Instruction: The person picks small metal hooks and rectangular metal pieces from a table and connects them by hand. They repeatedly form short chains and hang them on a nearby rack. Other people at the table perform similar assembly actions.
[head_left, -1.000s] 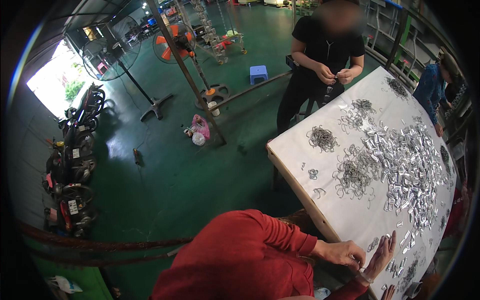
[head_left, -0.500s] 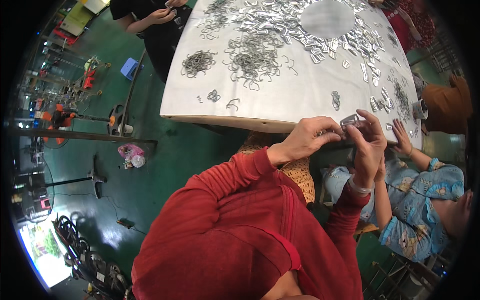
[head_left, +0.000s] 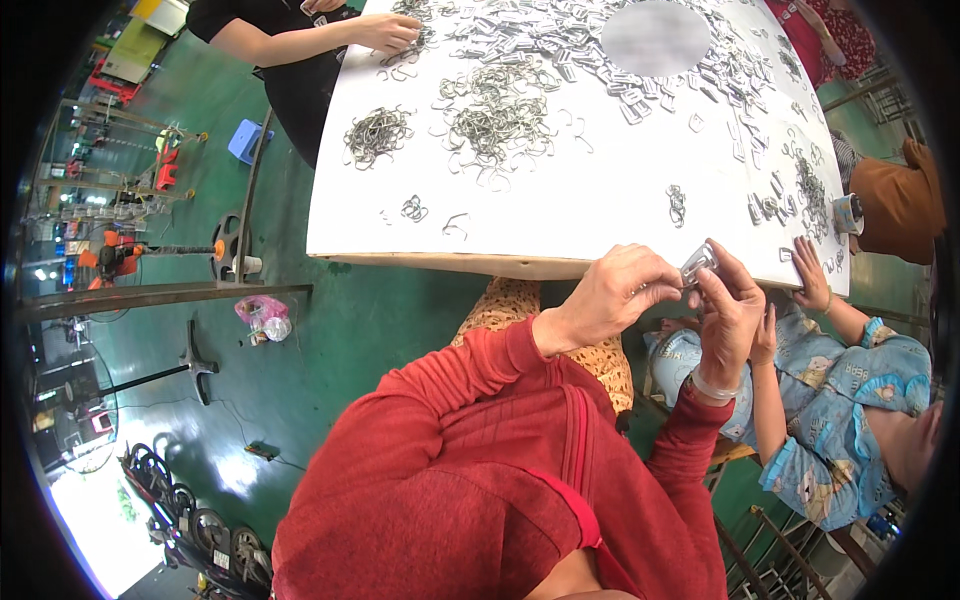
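Between my hands, just off the table's near edge, is a small silver buckle-like metal piece [head_left: 700,263]. My right hand [head_left: 730,318] grips it between thumb and fingers. My left hand [head_left: 612,298] is closed in a pinch right beside the piece; whatever its fingertips hold is too small to make out. On the white table [head_left: 600,205] lies a large pile of similar silver pieces [head_left: 640,100]. Bent wire hooks form a heap [head_left: 500,125] left of the middle, with a smaller heap [head_left: 378,135] farther left. A little cluster of wire parts [head_left: 677,205] lies nearest my hands.
A person in blue patterned clothes [head_left: 850,370] sits close on my right, one hand [head_left: 812,275] on the table edge. Across the left corner, another person's hand [head_left: 390,33] reaches onto the table. A cup [head_left: 848,214] stands at the right edge. A fan [head_left: 115,255] stands left.
The far-left person's hand has reached onto the wire parts. My hands stay together around the metal piece, slightly lower, and the piece has tilted. The view has shifted a little.
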